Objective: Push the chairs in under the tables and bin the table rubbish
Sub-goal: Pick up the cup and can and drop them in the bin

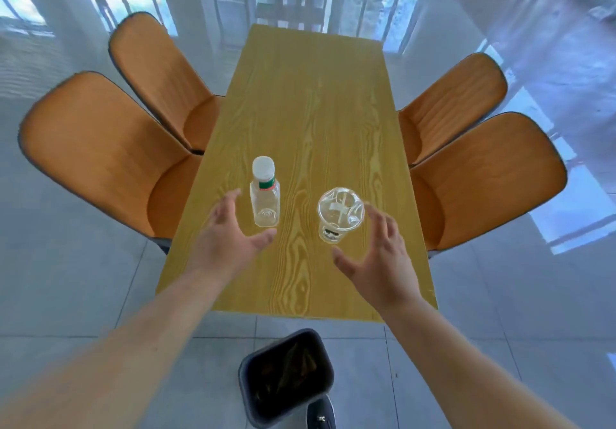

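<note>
A clear plastic bottle [265, 200] with a white cap stands upright on the yellow wooden table [310, 102]. To its right stands a clear plastic cup [339, 213] with a lid. My left hand [230, 238] is open just left of and below the bottle, fingers spread, not touching it. My right hand [380, 252] is open just right of and below the cup, a small gap between them. A dark bin [286, 375] sits on the floor at the table's near end, between my arms.
Two orange chairs [100, 152] [160, 72] stand along the table's left side and two more [486, 178] [450, 98] along its right, seats partly under the tabletop. A dark shoe [321, 413] shows beside the bin. The floor is glossy grey tile.
</note>
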Demonstrator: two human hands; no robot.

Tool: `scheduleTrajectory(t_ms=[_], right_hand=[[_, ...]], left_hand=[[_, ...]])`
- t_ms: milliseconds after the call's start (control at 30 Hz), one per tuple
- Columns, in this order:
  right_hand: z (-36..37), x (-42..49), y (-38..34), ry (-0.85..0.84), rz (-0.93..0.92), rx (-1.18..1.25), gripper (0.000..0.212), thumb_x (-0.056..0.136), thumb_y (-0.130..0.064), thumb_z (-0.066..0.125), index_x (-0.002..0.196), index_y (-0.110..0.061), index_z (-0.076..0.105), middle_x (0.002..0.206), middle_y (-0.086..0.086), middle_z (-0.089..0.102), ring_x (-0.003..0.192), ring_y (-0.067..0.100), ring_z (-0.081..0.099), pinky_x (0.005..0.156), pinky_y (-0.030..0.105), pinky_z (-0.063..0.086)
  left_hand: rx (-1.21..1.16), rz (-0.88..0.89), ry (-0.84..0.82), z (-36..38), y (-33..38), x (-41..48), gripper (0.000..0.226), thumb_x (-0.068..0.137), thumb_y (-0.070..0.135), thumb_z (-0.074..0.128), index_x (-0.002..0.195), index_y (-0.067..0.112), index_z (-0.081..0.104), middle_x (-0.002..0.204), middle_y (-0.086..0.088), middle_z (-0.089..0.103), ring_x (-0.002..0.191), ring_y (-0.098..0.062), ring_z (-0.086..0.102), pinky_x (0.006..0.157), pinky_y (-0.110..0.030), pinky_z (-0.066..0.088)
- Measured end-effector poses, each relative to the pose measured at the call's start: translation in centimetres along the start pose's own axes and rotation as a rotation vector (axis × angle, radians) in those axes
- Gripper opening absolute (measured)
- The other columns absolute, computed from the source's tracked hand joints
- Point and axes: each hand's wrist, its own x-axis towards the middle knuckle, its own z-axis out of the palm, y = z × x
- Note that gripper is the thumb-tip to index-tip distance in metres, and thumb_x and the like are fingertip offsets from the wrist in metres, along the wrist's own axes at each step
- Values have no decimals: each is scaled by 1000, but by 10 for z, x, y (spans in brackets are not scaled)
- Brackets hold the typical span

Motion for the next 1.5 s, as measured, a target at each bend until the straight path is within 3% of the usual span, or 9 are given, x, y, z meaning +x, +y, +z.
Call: scheduleTrajectory(t_ms=[133,267,433,600,867,1033,1133,1300,1500], right_hand=[[0,50,14,-79,-12,-4,112,79,-65,76,161,-34,7,165,0,20,146,29,33,105,40,40],[10,87,23,-207,-11,7,121,73,-68,79,161,-40,0,169,-2,11,147,29,33,112,47,41],[24,96,31,-299,-73,-39,98,80,-58,80,156,-41,21,156,-8,31,114,20,60,75,34,52],[27,65,26,-270,-70,-33,91,79,-58,80,151,-43,28,149,-9,37,96,13,53,67,32,50],[34,-49,5,-237,0,-31,91,79,-58,80,152,-39,28,148,-6,36,96,12,54,71,30,48],[44,-134,-10,-229,7,-24,90,77,-56,80,150,-38,30,144,-5,39,105,21,61,74,32,48],[59,-171,-9,-283,72,-12,91,78,-61,77,152,-38,29,147,-6,39,112,23,61,83,35,50],[97,-206,21,-320,238,81,99,77,-65,76,154,-39,20,152,-9,37,109,20,62,83,39,51],[139,-208,58,-388,241,55,111,79,-65,75,160,-37,6,164,-6,24,130,24,55,88,39,51]], left_hand=[[-85,-104,29,11,21,53,113,72,60,85,158,36,16,166,-1,27,144,-29,41,106,-50,42],[-82,-123,1,27,23,82,100,70,62,86,151,37,32,154,-1,45,138,-29,45,102,-48,44],[11,-76,-32,37,16,77,73,82,56,78,142,34,43,134,3,62,121,-28,58,85,-40,42],[13,-53,-116,29,3,37,68,84,58,75,140,36,44,136,6,59,124,-25,56,87,-39,41],[31,-37,-209,16,-33,-78,75,80,64,76,143,40,43,137,8,54,120,-25,58,89,-37,43],[-88,1,-234,15,-63,-149,65,72,61,84,124,47,49,111,8,58,96,-19,62,85,-42,53],[-96,-53,-235,20,-79,-185,61,70,63,83,118,43,51,95,16,59,87,-15,60,74,-35,45],[-80,-88,-177,43,-105,-219,63,69,61,86,115,42,48,98,14,62,83,-18,63,74,-37,50],[-28,-77,-144,82,-122,-228,68,69,58,86,122,45,44,116,14,60,91,-21,65,82,-42,53]])
